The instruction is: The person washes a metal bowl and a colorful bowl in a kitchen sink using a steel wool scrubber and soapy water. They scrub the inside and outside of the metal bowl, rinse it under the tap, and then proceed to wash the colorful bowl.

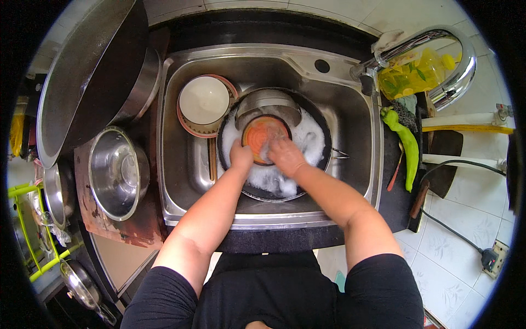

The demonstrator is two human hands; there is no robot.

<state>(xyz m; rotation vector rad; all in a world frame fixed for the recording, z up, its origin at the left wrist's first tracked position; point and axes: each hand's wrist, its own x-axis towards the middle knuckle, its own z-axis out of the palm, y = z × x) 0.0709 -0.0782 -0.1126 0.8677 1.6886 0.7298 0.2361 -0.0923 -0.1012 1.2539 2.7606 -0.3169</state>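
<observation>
A round orange dish with a dark rim [260, 131] is held over a black pan [327, 129] of white suds [312, 143] in the sink. My left hand [241, 156] grips the dish's left edge. Inside the dish, my right hand [286, 157] presses with bent fingers on something greyish, whose kind is hidden. Behind the dish, a stainless steel vessel [268, 100] leans in the suds. To the left, a white bowl [204, 100] rests on a red-rimmed patterned dish [183, 125]. Thin brown sticks like chopsticks [213, 159] stand beside the pan.
A steel basin [118, 174] and a large wok [82, 77] stand left of the sink [350, 189]. At right are a chrome faucet [466, 60], a bottle of yellow liquid [416, 71], a long green pepper [406, 148], a cleaver [445, 159] and a plugged-in cord [455, 236].
</observation>
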